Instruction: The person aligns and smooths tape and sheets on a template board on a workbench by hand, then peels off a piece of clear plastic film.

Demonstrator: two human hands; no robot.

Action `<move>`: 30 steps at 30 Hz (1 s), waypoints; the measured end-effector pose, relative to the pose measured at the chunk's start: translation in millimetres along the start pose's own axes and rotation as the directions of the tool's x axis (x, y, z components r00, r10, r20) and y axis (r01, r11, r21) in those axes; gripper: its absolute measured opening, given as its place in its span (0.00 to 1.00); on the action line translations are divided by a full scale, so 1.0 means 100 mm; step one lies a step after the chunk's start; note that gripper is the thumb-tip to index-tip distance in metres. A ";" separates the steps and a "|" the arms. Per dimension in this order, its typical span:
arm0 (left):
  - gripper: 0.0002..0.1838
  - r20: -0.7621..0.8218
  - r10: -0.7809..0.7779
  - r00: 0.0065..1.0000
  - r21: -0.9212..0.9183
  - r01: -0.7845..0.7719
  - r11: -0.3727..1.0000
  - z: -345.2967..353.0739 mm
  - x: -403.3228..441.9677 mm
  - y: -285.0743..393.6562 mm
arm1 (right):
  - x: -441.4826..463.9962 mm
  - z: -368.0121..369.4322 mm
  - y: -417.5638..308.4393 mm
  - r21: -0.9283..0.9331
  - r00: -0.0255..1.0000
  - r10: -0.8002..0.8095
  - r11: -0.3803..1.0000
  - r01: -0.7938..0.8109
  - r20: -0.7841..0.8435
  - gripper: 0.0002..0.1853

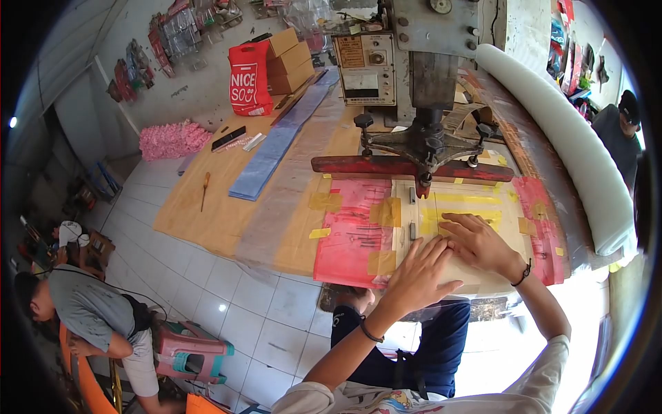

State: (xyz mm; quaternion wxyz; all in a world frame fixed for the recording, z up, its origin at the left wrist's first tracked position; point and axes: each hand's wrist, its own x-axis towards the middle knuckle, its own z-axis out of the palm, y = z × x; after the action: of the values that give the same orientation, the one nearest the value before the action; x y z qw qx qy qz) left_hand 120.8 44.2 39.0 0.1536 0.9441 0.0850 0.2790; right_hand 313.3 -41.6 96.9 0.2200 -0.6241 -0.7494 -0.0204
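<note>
My left hand [422, 274] lies palm down at the front of the pale work board [405, 238], fingers stretched out and thumb apart. Just beyond it, my right hand [483, 245] rests on the board with its fingers extended, close to the left fingertips. Yellow strips [460, 201] run across the board beyond my hands. Two small metal pieces [413, 230] sit left of the strips. Red sheeting [352, 234] held with yellowish tape [385, 211] covers the board's left side; more red sheeting [541, 238] covers the right. Anything under my palms is hidden.
A press head [427, 148] with a red crossbar [365, 164] hangs over the board's far part. Blue film [283, 138], a screwdriver [205, 191] and a red bag [249, 79] are on the table at left. A white roll [558, 145] flanks the right. Another person [96, 303] bends at lower left.
</note>
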 end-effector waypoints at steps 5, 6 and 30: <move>0.39 -0.001 0.027 1.000 0.073 -0.026 0.997 0.03 0.03 -0.01 | 0.04 0.07 0.24 0.039 0.990 -0.014 0.999 0.008 0.144 0.26; 0.39 0.005 0.043 0.999 0.106 -0.043 0.993 0.05 0.02 -0.03 | 0.05 0.06 0.25 0.036 0.987 -0.009 0.999 0.004 0.158 0.27; 0.18 0.206 0.624 0.754 -0.292 -0.561 0.774 0.05 0.95 -0.47 | 0.18 0.13 0.61 -0.048 0.964 -0.064 0.996 0.079 0.260 0.46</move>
State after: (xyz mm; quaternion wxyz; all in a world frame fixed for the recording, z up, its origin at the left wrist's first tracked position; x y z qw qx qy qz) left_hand 198.9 109.9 66.8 0.1673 0.9300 -0.2740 0.1788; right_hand 364.9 -7.7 76.8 0.1016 -0.6002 -0.7927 0.0313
